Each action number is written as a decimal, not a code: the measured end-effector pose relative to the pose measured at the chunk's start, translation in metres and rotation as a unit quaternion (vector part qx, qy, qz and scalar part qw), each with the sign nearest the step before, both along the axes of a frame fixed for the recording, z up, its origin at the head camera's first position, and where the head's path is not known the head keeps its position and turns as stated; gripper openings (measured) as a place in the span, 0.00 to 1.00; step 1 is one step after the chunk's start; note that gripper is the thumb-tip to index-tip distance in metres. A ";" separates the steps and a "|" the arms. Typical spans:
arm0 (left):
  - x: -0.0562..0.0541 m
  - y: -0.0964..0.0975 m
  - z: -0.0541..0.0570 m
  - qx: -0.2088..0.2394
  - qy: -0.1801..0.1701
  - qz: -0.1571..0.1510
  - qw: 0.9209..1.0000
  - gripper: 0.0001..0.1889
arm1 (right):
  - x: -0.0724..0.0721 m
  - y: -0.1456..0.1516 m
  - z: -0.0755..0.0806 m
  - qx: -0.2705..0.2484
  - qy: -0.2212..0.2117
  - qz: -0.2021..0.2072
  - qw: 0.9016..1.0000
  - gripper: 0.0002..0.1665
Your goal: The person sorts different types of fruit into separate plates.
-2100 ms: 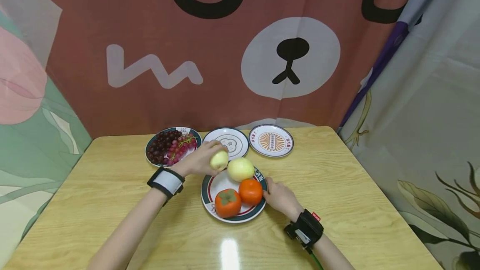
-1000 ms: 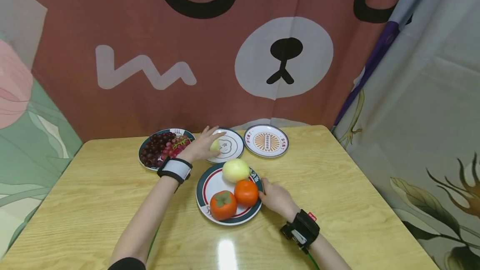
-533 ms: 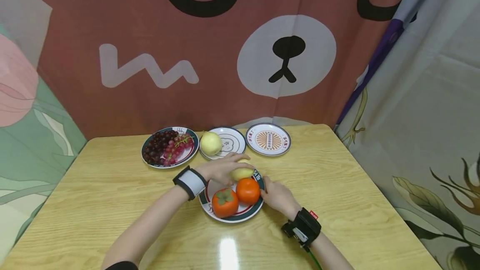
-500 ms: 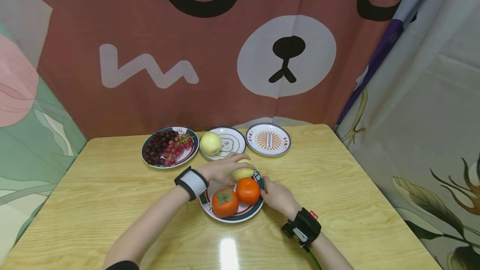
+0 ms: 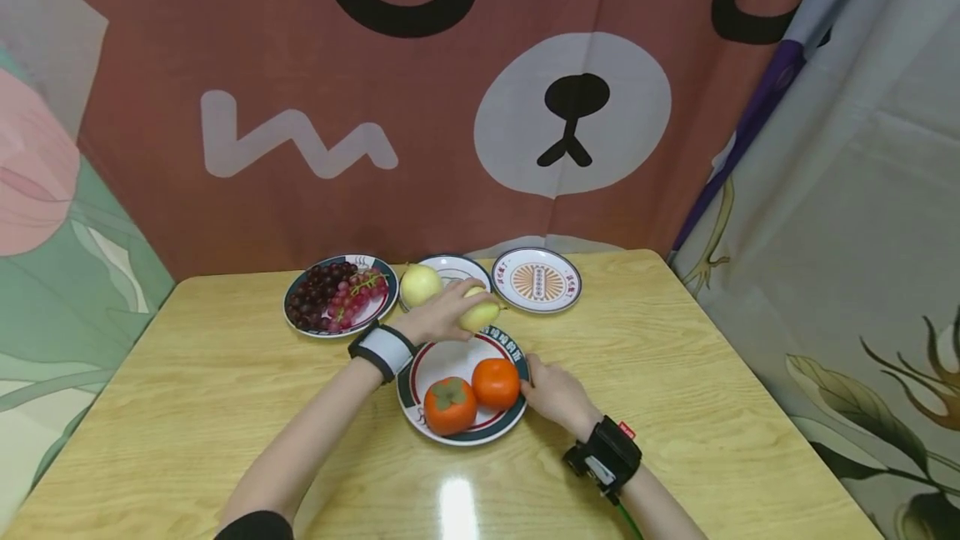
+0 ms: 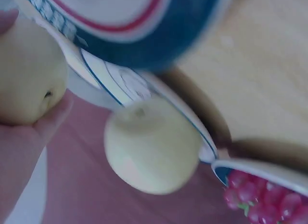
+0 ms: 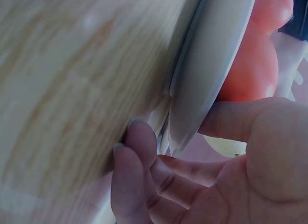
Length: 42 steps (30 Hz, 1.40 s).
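Note:
My left hand (image 5: 437,317) grips a pale yellow pear (image 5: 481,314) above the far edge of a green-rimmed plate (image 5: 435,367). In the left wrist view, fingers and thumb wrap that pear (image 6: 29,72) at the left. Two orange persimmons, one showing its leafy top (image 5: 450,407) and one smooth (image 5: 496,383), sit on the plate. My right hand (image 5: 558,394) holds this plate's right rim; the right wrist view shows the thumb (image 7: 231,119) over the edge and fingers below it. A second pear (image 5: 420,285) rests on a small white plate (image 5: 459,265) behind, partly hidden by my left hand.
At the back left, an oval-looking plate (image 5: 386,303) bears dark grapes (image 5: 318,294) and red grapes (image 5: 360,298). A white plate with an orange sunburst (image 5: 537,280) lies at the back right. A bear-patterned curtain (image 5: 435,107) hangs behind the wooden table (image 5: 645,340).
My left hand set one pear on the small white plate, came back to the second, and has lifted it off the green-rimmed plate toward the back. My right hand stays at the rim.

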<state>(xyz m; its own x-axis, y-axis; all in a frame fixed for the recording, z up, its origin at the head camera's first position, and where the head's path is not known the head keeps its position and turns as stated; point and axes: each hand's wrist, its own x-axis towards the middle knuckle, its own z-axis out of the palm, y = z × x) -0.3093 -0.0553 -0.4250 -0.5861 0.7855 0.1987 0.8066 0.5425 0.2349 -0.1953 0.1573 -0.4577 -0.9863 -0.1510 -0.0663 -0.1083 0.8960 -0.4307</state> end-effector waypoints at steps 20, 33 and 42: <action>-0.028 -0.009 -0.023 -0.047 0.060 0.135 0.988 0.39 | 0.000 -0.005 0.001 0.002 -0.004 0.000 1.000 0.25; 0.034 -0.034 -0.002 -0.004 0.070 0.243 0.968 0.20 | -0.001 -0.002 0.001 0.006 -0.016 -0.002 1.000 0.27; 0.065 -0.042 -0.020 -0.087 -0.037 0.300 0.949 0.21 | -0.002 -0.002 0.001 0.014 -0.018 -0.004 1.000 0.28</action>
<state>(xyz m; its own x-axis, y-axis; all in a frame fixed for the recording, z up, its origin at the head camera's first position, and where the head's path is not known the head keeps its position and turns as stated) -0.2441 -0.0970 -0.4450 -0.9457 0.3230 0.0376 0.3250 0.9346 0.1443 -0.1970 0.1555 -0.4567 -0.9843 -0.1410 -0.1062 -0.0859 0.9081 -0.4098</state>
